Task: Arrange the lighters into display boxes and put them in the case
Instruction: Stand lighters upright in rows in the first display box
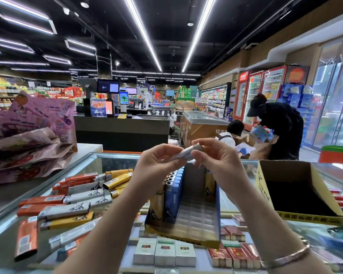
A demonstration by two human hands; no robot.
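Note:
I hold one grey lighter (188,152) up at chest height over the glass case. My left hand (158,161) pinches its lower end and my right hand (216,155) pinches its top end. Below my hands stands an open display box (198,222) with a row of blue lighters (173,186) at its left side and a bare slotted tray to the right. Several loose lighters (75,202) in orange, grey and yellow lie scattered on the glass case top (6,232) at the left.
An open yellow display box (297,194) sits on the glass at the right. Pink paper bags (30,135) are piled at the left. Cigarette packs (164,252) show under the glass. Two people (275,127) bend over cartons beyond the counter at the right.

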